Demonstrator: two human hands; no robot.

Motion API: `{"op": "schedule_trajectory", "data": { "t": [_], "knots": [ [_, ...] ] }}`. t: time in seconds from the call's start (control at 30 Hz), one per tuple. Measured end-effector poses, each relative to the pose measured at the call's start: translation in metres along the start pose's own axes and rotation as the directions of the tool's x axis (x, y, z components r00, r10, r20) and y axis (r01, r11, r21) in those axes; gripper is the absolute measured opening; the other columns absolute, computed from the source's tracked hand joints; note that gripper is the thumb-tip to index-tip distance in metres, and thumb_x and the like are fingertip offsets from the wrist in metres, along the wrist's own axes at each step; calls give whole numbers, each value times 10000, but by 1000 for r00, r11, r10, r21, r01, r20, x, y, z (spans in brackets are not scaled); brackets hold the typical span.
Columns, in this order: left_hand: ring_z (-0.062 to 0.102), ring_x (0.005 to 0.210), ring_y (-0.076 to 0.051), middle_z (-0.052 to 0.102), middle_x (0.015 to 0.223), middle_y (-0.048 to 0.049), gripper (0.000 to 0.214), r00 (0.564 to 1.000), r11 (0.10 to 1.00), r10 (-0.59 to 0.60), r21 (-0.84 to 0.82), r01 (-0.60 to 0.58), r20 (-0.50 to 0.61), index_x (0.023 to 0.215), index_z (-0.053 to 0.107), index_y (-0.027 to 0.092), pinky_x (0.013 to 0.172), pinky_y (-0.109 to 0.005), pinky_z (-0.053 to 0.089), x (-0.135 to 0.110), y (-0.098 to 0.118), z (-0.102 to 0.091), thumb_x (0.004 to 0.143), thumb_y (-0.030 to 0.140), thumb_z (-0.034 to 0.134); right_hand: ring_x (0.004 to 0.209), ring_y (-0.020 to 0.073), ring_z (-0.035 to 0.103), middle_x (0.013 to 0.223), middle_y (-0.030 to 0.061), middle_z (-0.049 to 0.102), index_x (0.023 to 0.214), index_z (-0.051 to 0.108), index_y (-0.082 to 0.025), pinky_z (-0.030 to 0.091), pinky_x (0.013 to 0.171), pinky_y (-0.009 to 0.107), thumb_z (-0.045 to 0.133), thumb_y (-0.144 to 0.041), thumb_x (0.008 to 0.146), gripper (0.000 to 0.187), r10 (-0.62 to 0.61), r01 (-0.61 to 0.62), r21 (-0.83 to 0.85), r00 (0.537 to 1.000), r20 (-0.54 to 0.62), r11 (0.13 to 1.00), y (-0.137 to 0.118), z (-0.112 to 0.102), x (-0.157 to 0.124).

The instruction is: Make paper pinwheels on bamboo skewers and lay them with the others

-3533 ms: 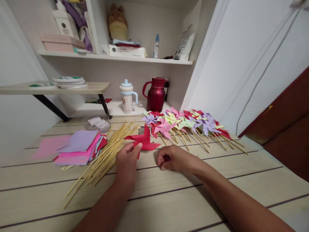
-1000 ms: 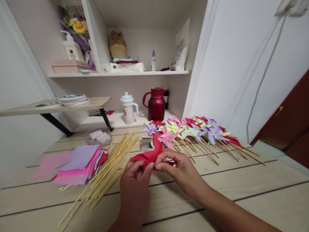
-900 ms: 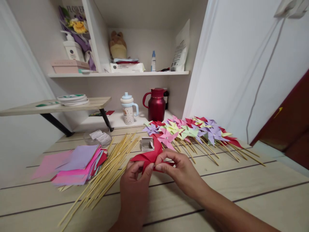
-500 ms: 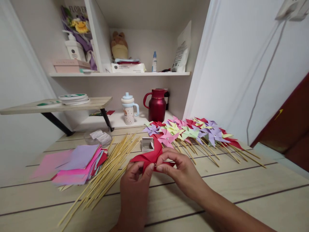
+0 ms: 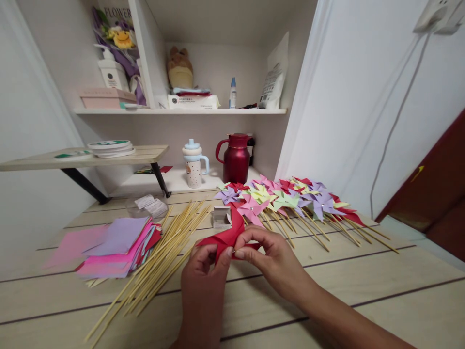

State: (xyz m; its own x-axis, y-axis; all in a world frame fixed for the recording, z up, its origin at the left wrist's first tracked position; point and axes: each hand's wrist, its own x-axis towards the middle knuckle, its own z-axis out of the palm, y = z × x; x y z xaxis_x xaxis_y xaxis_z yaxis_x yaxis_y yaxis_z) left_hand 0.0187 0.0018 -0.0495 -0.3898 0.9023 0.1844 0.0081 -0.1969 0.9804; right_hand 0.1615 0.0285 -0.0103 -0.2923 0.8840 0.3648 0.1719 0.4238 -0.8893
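Observation:
A red paper pinwheel (image 5: 227,236) is held low over the table, its blades folded toward the middle. My left hand (image 5: 207,266) is closed on its lower left part, thumb near the centre. From the right, my right hand (image 5: 267,249) pinches at the centre, where a tiny shiny piece, perhaps a pin, shows between the fingertips; it is too small to make out surely. Just behind the pinwheel stands a small open white box (image 5: 222,217). Left of my hands lies a loose bundle of thin wooden sticks (image 5: 163,257).
Finished pinwheels on sticks (image 5: 286,201) lie piled at the back right. Coloured paper sheets (image 5: 118,237) are stacked at the left, before a clear container (image 5: 150,206). At the back stand a cup (image 5: 193,167), a red jug (image 5: 236,160) and a small raised shelf (image 5: 145,153).
Both hands stay nearly in place on the red pinwheel. The fingertips at its centre have shifted slightly, and the view has moved a little.

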Motion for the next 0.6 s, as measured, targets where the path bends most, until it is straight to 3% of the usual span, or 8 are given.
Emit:
{"op": "schedule_trajectory", "data": {
  "t": [0.17,0.6],
  "knots": [
    [544,635,-148,633,680,2,185,1000,1000,-22,-20,22,-10,679,691,196,608,-253,418,-4,3,1,684,361,775,706,151,561,716,-18,647,715,654,-208,418,664,259,683,-209,790,80,33,-33,57,999,-6,998,0,2,-1],
    [562,695,-150,634,713,3,202,999,999,-40,-13,40,-1,679,662,189,627,-247,426,-4,2,0,707,363,760,747,148,561,740,-25,654,725,660,-205,403,711,261,670,-180,820,99,-11,11,17,1000,12,1000,-2,-2,-2]
  ]
}}
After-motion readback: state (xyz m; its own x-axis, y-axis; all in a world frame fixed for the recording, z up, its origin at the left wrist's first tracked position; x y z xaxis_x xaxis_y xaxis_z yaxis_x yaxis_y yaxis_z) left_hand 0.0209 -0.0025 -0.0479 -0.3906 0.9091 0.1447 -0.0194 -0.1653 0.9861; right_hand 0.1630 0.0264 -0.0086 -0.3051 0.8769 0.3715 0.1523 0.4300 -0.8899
